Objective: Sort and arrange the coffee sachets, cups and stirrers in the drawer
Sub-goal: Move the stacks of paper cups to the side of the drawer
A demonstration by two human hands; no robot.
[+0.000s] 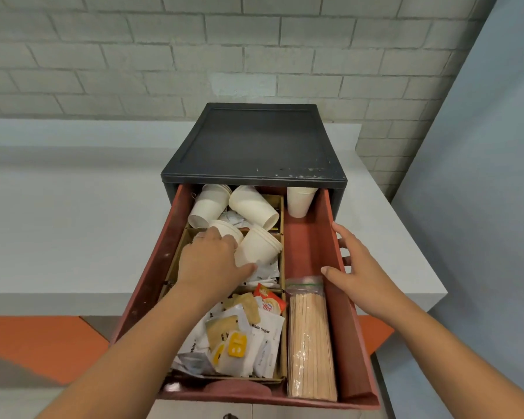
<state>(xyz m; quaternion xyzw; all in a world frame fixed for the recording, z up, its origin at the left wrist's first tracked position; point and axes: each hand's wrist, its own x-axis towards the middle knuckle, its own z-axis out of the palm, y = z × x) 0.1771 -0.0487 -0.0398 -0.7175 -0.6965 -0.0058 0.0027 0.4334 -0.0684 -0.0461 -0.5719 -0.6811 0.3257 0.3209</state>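
The red drawer (307,237) stands pulled out of a black cabinet (254,143). A cardboard divider splits its left side into three compartments. White paper cups (253,207) lie tumbled in the back and middle compartments, and one cup stack (300,201) stands upside down at the back right. My left hand (209,264) reaches into the middle compartment, fingers curled over a cup stack (229,229), thumb against another cup (260,246). Mixed sachets (239,334) fill the front compartment. A bag of wooden stirrers (310,343) lies at the front right. My right hand (354,273) holds the drawer's right wall, thumb inside.
The cabinet sits on a white counter (73,222) against a grey brick wall. More white sachets (266,272) lie under the cups in the middle compartment. The right channel of the drawer is bare between the standing cups and the stirrer bag. An orange floor patch (37,346) shows below.
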